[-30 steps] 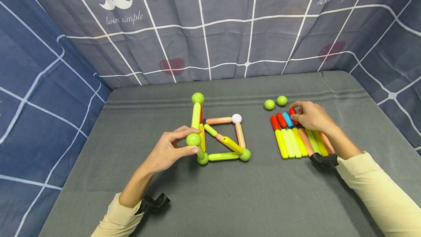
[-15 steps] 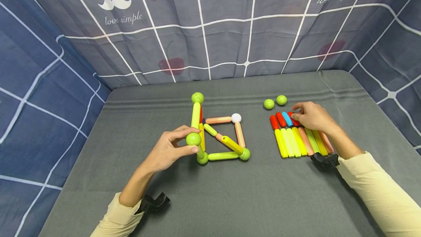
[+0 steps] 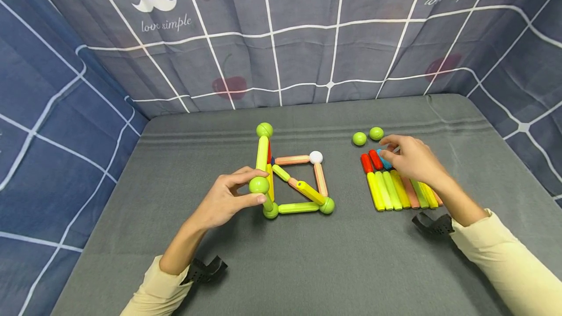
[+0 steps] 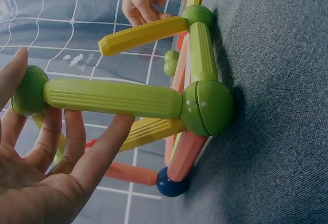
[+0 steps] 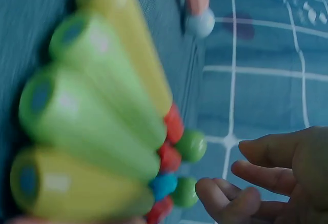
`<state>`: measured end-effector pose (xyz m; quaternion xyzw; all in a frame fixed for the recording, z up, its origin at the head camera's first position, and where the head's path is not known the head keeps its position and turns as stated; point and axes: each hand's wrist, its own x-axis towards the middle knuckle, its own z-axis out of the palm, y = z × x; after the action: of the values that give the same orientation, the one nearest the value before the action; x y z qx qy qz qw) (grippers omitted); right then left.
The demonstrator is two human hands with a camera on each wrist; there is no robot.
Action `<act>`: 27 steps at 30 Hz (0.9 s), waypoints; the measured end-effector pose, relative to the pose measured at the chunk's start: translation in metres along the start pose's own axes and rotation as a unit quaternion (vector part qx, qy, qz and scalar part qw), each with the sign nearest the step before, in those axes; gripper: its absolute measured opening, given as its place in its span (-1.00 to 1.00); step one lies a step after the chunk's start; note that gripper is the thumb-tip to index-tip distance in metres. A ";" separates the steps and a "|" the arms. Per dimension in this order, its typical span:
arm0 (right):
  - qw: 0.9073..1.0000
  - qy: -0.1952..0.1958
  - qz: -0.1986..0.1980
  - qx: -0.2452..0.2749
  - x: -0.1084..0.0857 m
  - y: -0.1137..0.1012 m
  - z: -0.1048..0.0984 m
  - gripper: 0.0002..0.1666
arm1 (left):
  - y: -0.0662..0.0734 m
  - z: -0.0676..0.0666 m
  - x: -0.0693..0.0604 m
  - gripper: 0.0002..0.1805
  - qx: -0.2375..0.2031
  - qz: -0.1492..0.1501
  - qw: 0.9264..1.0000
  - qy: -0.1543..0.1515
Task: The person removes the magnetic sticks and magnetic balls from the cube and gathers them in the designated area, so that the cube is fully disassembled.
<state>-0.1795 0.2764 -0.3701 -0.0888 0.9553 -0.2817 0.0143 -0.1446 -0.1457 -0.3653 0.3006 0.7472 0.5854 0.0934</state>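
Observation:
My left hand [image 3: 226, 198] holds a green ball [image 3: 259, 185] between thumb and fingers. In the left wrist view that ball caps a light green rod [image 4: 113, 97], whose other end meets a bigger-looking green ball [image 4: 207, 107]. These belong to a frame of coloured rods and balls, with a white ball [image 3: 316, 157] at one corner and a yellow rod [image 3: 311, 193] slanting up from another. Over short rods my right hand [image 3: 417, 160] hovers, fingers apart and holding nothing. Beneath its fingertips lies a blue rod [image 3: 384, 159]; a red rod [image 5: 160, 209] beside it shows in the right wrist view.
Long yellow, green and salmon rods lie side by side, including a yellow rod [image 3: 375, 191] at the left end. Two loose green balls sit behind, one [image 3: 359, 138] left of the other [image 3: 376, 133]. A checked curtain [image 3: 298, 57] hangs behind the grey tabletop [image 3: 307, 262].
My right hand has set a short red rod down beside the blue one, let it go, and shifted slightly left and up. My left hand stays on the green ball.

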 end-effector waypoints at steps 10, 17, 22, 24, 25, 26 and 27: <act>0.995 0.033 -0.090 0.040 -0.018 -0.046 0.023 -0.81 | 0.000 0.000 0.000 -0.54 0.001 0.002 1.000 0.002; 0.986 -0.027 -0.115 0.114 -0.030 -0.072 0.045 -0.73 | -0.001 0.000 0.000 -0.53 -0.005 -0.002 1.000 0.002; 0.981 -0.051 -0.130 0.132 -0.037 -0.086 0.063 -0.71 | -0.001 0.001 0.000 -0.53 -0.005 -0.005 1.000 0.002; 0.982 -0.049 -0.135 0.122 -0.038 -0.091 0.069 -0.70 | -0.001 0.001 0.000 -0.53 -0.007 -0.005 1.000 0.003; 0.983 -0.046 -0.136 0.113 -0.038 -0.094 0.072 -0.69 | -0.001 0.001 -0.001 -0.53 -0.007 -0.004 1.000 0.004; 0.984 -0.040 -0.137 0.102 -0.038 -0.096 0.075 -0.68 | -0.001 0.001 -0.001 -0.53 -0.007 -0.003 1.000 0.004; 0.985 -0.035 -0.138 0.092 -0.038 -0.098 0.078 -0.67 | -0.001 0.001 -0.001 -0.53 -0.007 -0.003 1.000 0.005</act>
<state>-0.1200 0.1603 -0.3830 -0.2282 0.9025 -0.3648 0.0165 -0.1439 -0.1453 -0.3669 0.2949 0.7447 0.5914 0.0936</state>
